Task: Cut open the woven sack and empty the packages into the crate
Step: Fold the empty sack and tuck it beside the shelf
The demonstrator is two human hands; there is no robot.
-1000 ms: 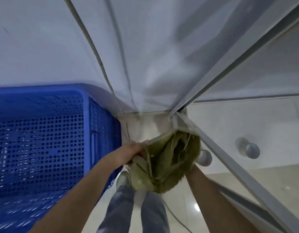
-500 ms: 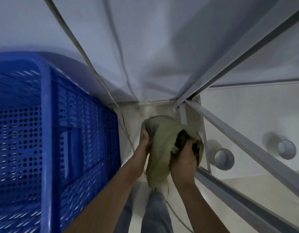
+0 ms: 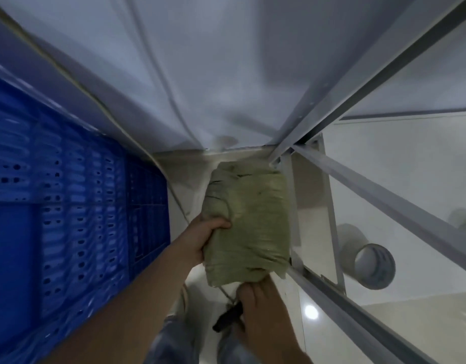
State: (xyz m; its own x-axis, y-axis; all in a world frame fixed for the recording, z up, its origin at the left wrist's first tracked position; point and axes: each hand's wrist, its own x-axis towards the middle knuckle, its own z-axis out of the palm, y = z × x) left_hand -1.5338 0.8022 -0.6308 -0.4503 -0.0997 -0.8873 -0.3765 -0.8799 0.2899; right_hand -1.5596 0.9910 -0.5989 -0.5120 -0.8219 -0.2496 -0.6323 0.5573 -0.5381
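The person stood over the floor and held a folded green woven sack (image 3: 249, 222) in front of them. The left hand (image 3: 200, 240) was closed tight on the sack's left edge, fingers (image 3: 220, 223) curled over the cloth. The right hand (image 3: 255, 303) was at six o'clock from the sack, closed around a small black tool (image 3: 228, 320); I could not tell what kind. The big blue crate (image 3: 77, 219) with holes stood at nine o'clock from the sack, near but apart. A gray metal frame (image 3: 384, 179) ran past at three o'clock.
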